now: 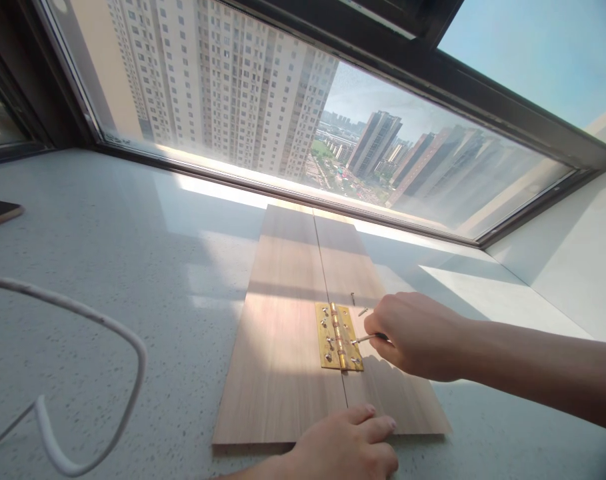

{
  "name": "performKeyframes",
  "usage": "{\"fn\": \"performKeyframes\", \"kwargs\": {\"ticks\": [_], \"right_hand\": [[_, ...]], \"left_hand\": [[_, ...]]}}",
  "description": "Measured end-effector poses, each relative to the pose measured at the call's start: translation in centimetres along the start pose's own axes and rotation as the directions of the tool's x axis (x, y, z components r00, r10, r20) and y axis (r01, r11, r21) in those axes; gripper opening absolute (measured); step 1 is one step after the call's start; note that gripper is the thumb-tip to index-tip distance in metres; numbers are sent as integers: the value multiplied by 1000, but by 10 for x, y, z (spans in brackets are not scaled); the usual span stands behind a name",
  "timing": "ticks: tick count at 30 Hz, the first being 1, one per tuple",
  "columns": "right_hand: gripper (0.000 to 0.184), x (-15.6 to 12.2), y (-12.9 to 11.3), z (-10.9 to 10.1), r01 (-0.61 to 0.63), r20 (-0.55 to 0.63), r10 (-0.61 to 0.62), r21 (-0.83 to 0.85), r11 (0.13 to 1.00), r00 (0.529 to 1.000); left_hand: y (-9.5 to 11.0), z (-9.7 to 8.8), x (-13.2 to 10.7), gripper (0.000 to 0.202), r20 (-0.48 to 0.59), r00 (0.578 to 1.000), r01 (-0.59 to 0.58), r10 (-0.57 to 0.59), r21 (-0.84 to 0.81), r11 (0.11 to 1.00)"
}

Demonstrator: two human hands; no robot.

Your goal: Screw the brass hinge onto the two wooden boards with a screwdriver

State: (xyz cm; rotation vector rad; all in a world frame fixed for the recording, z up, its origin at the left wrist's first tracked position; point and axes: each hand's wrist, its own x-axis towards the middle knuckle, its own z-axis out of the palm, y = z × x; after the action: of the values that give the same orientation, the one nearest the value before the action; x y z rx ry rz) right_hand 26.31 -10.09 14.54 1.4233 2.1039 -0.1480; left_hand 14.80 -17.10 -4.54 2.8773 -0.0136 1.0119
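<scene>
right hand (415, 337), one: fingers curled tight, gripping a slim screwdriver (367, 338), its handle mostly hidden in the fist, its shaft reaching a screw (353, 343) in the right leaf of the hinge. left hand (345, 443), one: fingers a little parted and slightly bent, resting at the near edge of the boards by the seam (the thumb's position i cannot tell). hinge (339, 337), brass-coloured, one: lying flat across the seam, between the two hands and beyond the left one; four screws standing in the left leaf, two in the near half of the right leaf, two bare holes in its far half. loose screws, two: one (353, 298) just beyond the hinge, one (363, 311) nearer the right hand, both on the right board. wood-grain boards, two, laid side by side: left board (277, 300), right board (345, 250). speckled pale sill (183, 380), one, beneath all. white cable (139, 367), looped, at left. dark flat piece (0, 212), partly in view, farther left. window frame (283, 191), dark, behind; tall buildings (233, 87) outside.
</scene>
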Motion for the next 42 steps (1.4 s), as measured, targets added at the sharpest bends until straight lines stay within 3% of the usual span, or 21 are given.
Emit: {"fn": "performKeyframes", "kwargs": {"ticks": [2,4,6,8,10,12,14,17,19,21,24,26,29,32,34,36,39,42], "right_hand": [[30,1,0,2,-165,83,148,256,953,985],[24,3,2,3,-305,229,222,452,838,948],[22,8,3,1,-437,363,279,492,753,889],[26,11,3,-2,-492,431,307,428,758,849],[24,12,-1,-4,-404,374,270,344,848,887],[25,10,-7,-4,-277,235,222,235,932,946],[23,5,-13,-2,-72,107,72,3,997,992],[22,-2,-22,0,268,95,-250,-316,910,963],[21,-4,-26,-1,278,82,-266,-339,899,960],[16,-4,-27,-3,73,15,-72,-245,967,997],[20,-4,-24,-6,-253,10,253,48,966,967],[28,-3,-19,-8,-291,101,274,268,918,956],[17,-1,-11,-9,-329,235,235,557,762,943],[12,4,-4,-9,-412,294,289,679,607,911],[23,6,0,-7,-437,271,344,613,659,899],[33,8,2,-5,-394,130,376,419,818,918],[27,6,1,-2,-271,-86,286,154,950,954],[19,1,-1,0,-124,-150,131,57,991,980]], "left_hand": [[0,-2,1,16,10,1000,4,-3,-26,1000],[1,-5,2,15,26,1000,7,-6,-57,998],[1,-8,3,16,40,999,10,-7,-74,997],[1,-8,3,16,49,999,15,-12,-67,998],[1,-6,2,15,47,999,22,-20,-50,998],[1,-3,1,16,29,999,19,-19,-31,999],[1,0,0,17,19,1000,15,-15,-19,1000],[2,-2,0,15,41,999,18,-17,-35,999],[2,-6,0,13,67,998,19,-16,-44,999],[2,-11,1,12,95,995,20,-16,-47,999],[2,-17,2,14,109,994,21,-13,-76,997],[2,-21,4,18,105,994,20,-9,-100,995],[3,-24,5,24,104,994,30,-18,-114,993],[3,-23,4,24,100,995,28,-17,-113,993],[3,-22,4,21,103,995,21,-10,-110,994],[3,-21,3,19,107,994,15,-3,-108,994],[2,-21,4,21,107,994,12,0,-117,993],[2,-22,4,26,100,995,24,-12,-120,992]]}}
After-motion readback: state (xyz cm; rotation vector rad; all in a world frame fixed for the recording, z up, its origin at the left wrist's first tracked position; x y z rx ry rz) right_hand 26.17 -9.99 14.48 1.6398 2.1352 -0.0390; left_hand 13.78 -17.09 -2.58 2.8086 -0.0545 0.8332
